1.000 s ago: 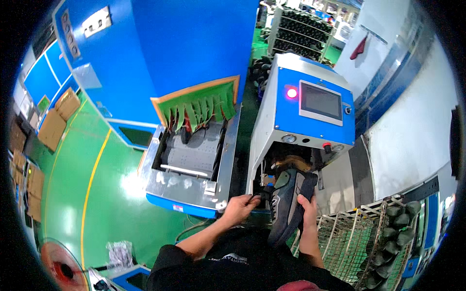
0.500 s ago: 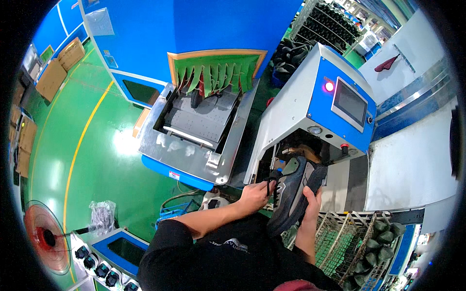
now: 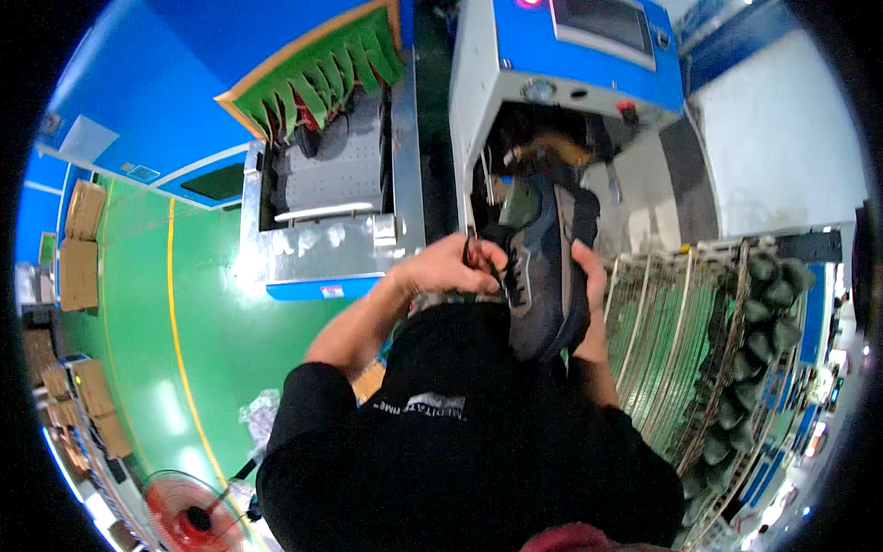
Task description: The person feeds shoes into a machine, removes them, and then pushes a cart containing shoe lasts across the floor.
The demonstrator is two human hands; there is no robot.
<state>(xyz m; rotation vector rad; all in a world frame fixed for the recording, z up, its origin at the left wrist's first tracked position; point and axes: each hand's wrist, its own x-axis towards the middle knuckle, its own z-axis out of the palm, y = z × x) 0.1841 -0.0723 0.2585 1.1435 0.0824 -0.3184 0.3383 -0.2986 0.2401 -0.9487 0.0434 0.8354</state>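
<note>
In front of the machine's lower opening I hold a dark grey and black lace-up shoe (image 3: 549,276), its toe end towards me and its greenish collar towards the machine. My right hand (image 3: 591,281) grips it from the right, fingers against the thick sole. On the other side, my left hand (image 3: 457,265) pinches the black shoelace (image 3: 501,267) beside the eyelets. Part of the right palm is hidden behind the shoe.
A white and blue machine (image 3: 570,64) with a screen stands ahead. To its left, a metal-framed conveyor (image 3: 331,175) passes under green strip curtains (image 3: 322,83). At right is a wire rack (image 3: 662,313) beside dark shoe lasts (image 3: 759,313). A fan (image 3: 196,518) stands lower left.
My view has turned, so the machines sit higher and further left. The shoe is now closer to the machine opening. Both hands keep their hold on shoe and lace.
</note>
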